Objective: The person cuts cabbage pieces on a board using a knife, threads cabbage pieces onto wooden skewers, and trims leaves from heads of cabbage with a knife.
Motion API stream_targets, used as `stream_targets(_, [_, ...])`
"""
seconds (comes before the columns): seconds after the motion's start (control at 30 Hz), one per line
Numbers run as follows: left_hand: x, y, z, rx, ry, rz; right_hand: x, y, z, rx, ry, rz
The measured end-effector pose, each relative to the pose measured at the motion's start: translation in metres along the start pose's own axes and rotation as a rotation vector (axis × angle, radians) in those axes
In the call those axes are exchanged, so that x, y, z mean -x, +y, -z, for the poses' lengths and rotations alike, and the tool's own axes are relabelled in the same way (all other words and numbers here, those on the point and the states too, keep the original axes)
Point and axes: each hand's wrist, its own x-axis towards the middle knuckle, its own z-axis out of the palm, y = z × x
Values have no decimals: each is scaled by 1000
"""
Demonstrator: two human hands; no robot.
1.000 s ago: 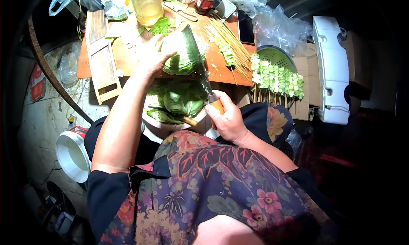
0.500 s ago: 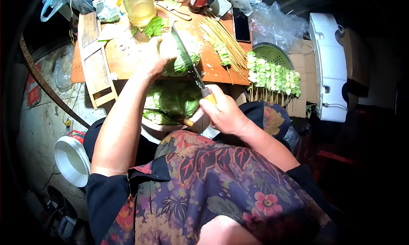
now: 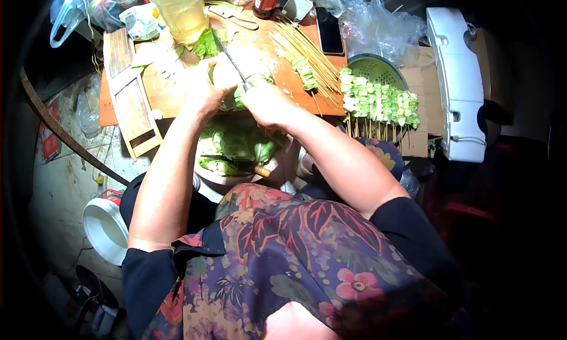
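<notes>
the right grip (image 3: 269,106) is clenched on the handle of a knife (image 3: 231,59), hiding most of it. the left grip (image 3: 207,95) rests against the left side of a cabbage (image 3: 257,65), thumb towards the blade; i cannot tell how firmly its fingers close, as they are partly hidden.

a second ago the right grip hung lower, over the bowl, with the blade slanting up along the right side of the cabbage. now it has come up and forward, the forearm reaching out, and the blade runs over the cabbage towards its far side, tip pointing away and slightly left. so both grips are close together at the cabbage, one steadying, one on the blade, and this reads as cutting in hand. how deep the edge sits i cannot tell.

the cabbage is at the near edge of the bench (image 3: 166,92). just below that edge, a bowl (image 3: 220,179) holds loose leaves (image 3: 233,142) and another knife with a pale handle (image 3: 261,171).

farther out, bare sticks (image 3: 322,68) lie on the right of the bench, loaded skewers (image 3: 381,101) stand beside a colander (image 3: 378,71), and a slatted board (image 3: 133,98) leans over the left edge.
</notes>
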Motion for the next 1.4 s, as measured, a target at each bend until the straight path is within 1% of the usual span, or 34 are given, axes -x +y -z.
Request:
stream_targets(0.03, [1,3,2,55,-12,20,-5,-8,10,-302,-188,-327])
stream_targets(0.07, [2,6,3,113,-31,40,-7,-5,5,-309,-176,-336])
stream_targets(0.13, [-1,0,1,161,1,1,-11,-1,5,264,-296,81])
stream_targets(0.17, [-2,-5,0,207,29,-23,-9,2,4,263,-289,75])
stream_targets(0.23, [-3,-2,2,184,27,-29,-3,-20,39,-779,-294,-523])
stream_targets(0.27, [-2,-3,2,164,29,-28,4,-32,54,-860,-231,-648])
stream_targets(0.3, [-3,-4,1,163,21,-26,11,-26,52,-865,-229,-654])
stream_targets(0.37, [-4,-8,0,188,22,-55,28,-13,46,-294,-258,-184])
stream_targets(0.4, [-6,-10,-1,132,38,-45,44,-18,49,47,-165,58])
stream_targets(0.43, [-4,-6,-2,137,34,-45,57,-27,44,-1,-145,-34])
stream_targets(0.5, [0,0,1,158,38,-42,73,-16,8,428,-4,238])
stream_targets(0.53, [0,0,1,150,24,-32,75,-15,-1,391,46,266])
stream_targets(0.57, [0,-1,2,142,20,-26,74,-13,-7,381,46,265])
stream_targets(0.63, [2,1,3,92,-13,-20,70,-20,-8,-173,17,-159])
stream_targets(0.67, [4,5,4,81,-20,-14,69,-12,-19,-36,-20,-88])
stream_targets(0.7, [9,14,5,124,-31,36,66,-4,-33,-46,-18,-93])
stream_targets(0.73, [12,21,6,169,-37,82,59,4,-46,-8,23,-44])
stream_targets(0.77, [14,26,6,163,-41,80,51,12,-59,29,65,3])
stream_targets(0.8, [17,29,6,223,-52,111,39,19,-67,72,63,21])
stream_targets(0.83, [18,32,8,280,-60,140,21,20,-79,-134,60,-283])
stream_targets(0.87, [17,33,9,264,-58,136,22,29,-86,-66,34,-158])
stream_targets(0.9, [16,31,7,274,-47,133,24,26,-74,4,9,-36])
stream_targets(0.93, [18,27,5,284,-44,137,28,23,-78,-10,13,-42])
stream_targets(1.0, [13,5,-5,286,-17,86,27,21,-77,-91,6,-164])
stream_targets(1.03, [13,4,-5,297,13,43,29,14,-68,-96,12,-160])
stream_targets(1.1, [18,10,-19,310,67,-24,34,2,-51,-477,-37,-535])
stream_targets(1.13, [16,4,-25,204,118,-72,29,6,-59,-340,-36,-448])
stream_targets(1.17, [13,-4,-31,96,169,-120,30,11,-66,-344,-35,-445])
stream_targets(1.23, [8,-6,-30,76,192,-146,32,9,-51,-203,2,-253])
stream_targets(1.27, [7,-6,-28,117,179,-120,29,17,-64,-181,8,-241])
stream_targets(1.3, [5,-6,-25,158,167,-93,28,13,-59,-179,10,-237])
stream_targets(1.33, [3,-7,-22,186,188,-47,30,7,-49,-358,39,-387])
stream_targets(1.37, [-1,-8,-16,185,190,-49,32,3,-40,-539,68,-538])
stream_targets(1.4, [-3,-8,-8,199,187,-28,32,2,-34,-541,68,-536])
